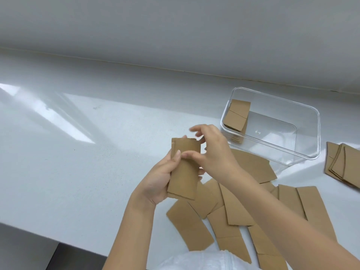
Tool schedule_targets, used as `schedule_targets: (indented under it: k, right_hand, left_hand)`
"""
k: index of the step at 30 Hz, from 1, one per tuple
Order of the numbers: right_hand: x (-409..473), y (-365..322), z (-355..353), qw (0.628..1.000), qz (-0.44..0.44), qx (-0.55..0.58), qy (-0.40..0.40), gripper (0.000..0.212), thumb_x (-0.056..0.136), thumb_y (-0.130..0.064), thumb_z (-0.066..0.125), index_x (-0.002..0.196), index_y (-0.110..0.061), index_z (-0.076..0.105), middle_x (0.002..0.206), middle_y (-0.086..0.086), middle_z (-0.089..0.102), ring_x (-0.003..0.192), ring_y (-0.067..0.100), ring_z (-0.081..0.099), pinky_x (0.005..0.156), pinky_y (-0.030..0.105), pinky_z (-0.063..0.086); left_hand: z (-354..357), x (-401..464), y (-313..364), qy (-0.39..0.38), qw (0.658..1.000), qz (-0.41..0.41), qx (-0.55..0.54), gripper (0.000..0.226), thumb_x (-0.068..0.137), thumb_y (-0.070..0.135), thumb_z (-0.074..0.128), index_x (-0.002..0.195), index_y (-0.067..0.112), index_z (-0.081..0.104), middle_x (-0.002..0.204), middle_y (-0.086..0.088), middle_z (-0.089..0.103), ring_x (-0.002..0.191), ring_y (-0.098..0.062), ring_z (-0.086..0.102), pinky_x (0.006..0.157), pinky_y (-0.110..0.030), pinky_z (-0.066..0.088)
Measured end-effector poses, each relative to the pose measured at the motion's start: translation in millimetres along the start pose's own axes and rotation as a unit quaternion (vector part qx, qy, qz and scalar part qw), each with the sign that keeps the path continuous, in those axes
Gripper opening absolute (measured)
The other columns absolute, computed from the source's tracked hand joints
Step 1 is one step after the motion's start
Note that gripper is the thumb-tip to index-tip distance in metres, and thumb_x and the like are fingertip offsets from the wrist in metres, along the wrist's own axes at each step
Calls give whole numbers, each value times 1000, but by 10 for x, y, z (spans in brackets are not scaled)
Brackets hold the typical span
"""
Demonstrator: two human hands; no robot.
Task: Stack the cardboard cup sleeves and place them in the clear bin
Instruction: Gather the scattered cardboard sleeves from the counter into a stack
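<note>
My left hand (158, 181) grips a small stack of flat brown cardboard cup sleeves (184, 176), held upright above the white counter. My right hand (211, 151) rests its thumb and fingers on the stack's upper right edge. Several loose sleeves (231, 207) lie fanned out on the counter below and to the right of my hands. The clear bin (303, 152) stands at the right, holding a stack of sleeves (236, 117) leaning against its left end. Another pile of sleeves (341, 164) lies at the far right edge.
The white counter (87, 152) stretches to the left, with a grey wall behind it. Its near edge drops off at the lower left. White clothing (194, 260) shows at the bottom.
</note>
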State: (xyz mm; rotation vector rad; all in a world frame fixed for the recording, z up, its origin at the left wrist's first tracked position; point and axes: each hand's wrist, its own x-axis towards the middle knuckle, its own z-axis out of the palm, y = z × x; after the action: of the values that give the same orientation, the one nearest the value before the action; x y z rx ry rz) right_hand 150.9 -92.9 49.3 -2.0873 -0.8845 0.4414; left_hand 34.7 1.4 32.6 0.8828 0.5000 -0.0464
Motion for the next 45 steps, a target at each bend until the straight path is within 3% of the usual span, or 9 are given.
schedule_targets:
  k: [3, 9, 14, 18, 23, 27, 31, 36, 45]
  right_hand:
    - [-36, 142, 33, 998, 69, 3, 2, 48, 85, -42, 61, 126, -20, 48, 113, -2, 54, 89, 11, 55, 74, 23, 42]
    - [-313, 379, 315, 926, 155, -251, -235, 66, 69, -46, 77, 117, -15, 44, 105, 2, 59, 99, 20, 54, 66, 29, 40]
    - [-300, 419, 436, 942, 158, -213, -205, 57, 64, -33, 83, 108, -14, 53, 104, 2, 61, 101, 23, 56, 76, 31, 45]
    - [-203, 382, 262, 970, 158, -116, -147, 21, 71, -24, 74, 75, -18, 55, 68, -8, 48, 72, 16, 50, 54, 25, 37]
    - [-156, 49, 126, 990, 67, -100, -77, 34, 69, -18, 71, 56, -21, 39, 58, -7, 44, 54, 10, 39, 49, 24, 31]
    - [-306, -160, 303, 988, 4, -87, -130, 34, 72, -12, 62, 51, -23, 38, 51, -6, 46, 45, 16, 49, 45, 27, 42]
    - [-412, -128, 167, 960, 38, 8, -276, 15, 79, -30, 72, 91, -23, 74, 80, -6, 73, 74, 5, 68, 73, 23, 54]
    - [-586, -2, 299, 955, 40, 35, -291, 25, 88, -33, 63, 111, -27, 71, 107, -7, 74, 94, 8, 68, 89, 27, 52]
    - [-934, 1, 831, 891, 52, -335, -302, 73, 67, -23, 83, 121, -7, 37, 118, 17, 48, 107, 32, 49, 77, 35, 40]
  left_hand:
    - [-110, -61, 12, 52, 999, 8, 8, 45, 97, 32, 38, 139, 48, 30, 117, -19, 64, 90, -28, 67, 86, -41, 54]
    - [-323, -258, -83, 148, 987, 13, -63, 38, 97, 30, 41, 132, 44, 36, 113, -21, 53, 83, -29, 70, 70, -46, 60]
    - [-403, -335, -130, 173, 979, 16, -103, 31, 96, 32, 43, 128, 34, 44, 108, -23, 57, 75, -31, 73, 63, -46, 60]
    - [-435, -355, -155, 202, 978, 31, -28, 36, 95, 34, 46, 128, 37, 33, 113, -22, 52, 85, -32, 72, 70, -48, 60]
    - [-235, -274, -261, 197, 970, 45, 136, 50, 87, 50, 43, 129, 44, 16, 118, -16, 46, 96, -28, 69, 80, -43, 58]
    - [-75, -226, -356, 126, 977, 50, 163, 65, 87, 52, 34, 141, 46, -2, 125, -8, 55, 78, -15, 72, 59, -29, 57]
    - [-207, -368, -322, 124, 980, 30, 151, 67, 79, 59, 37, 138, 45, 9, 87, -9, 70, 66, -28, 70, 67, -39, 57]
    - [-330, -492, -325, 140, 988, 15, 62, 37, 93, 49, 35, 130, 48, 33, 106, -25, 64, 78, -33, 71, 73, -47, 59]
    - [-501, -632, -458, 264, 955, 34, -133, 24, 96, 40, 43, 118, 33, 51, 118, -23, 59, 91, -34, 69, 62, -44, 58]
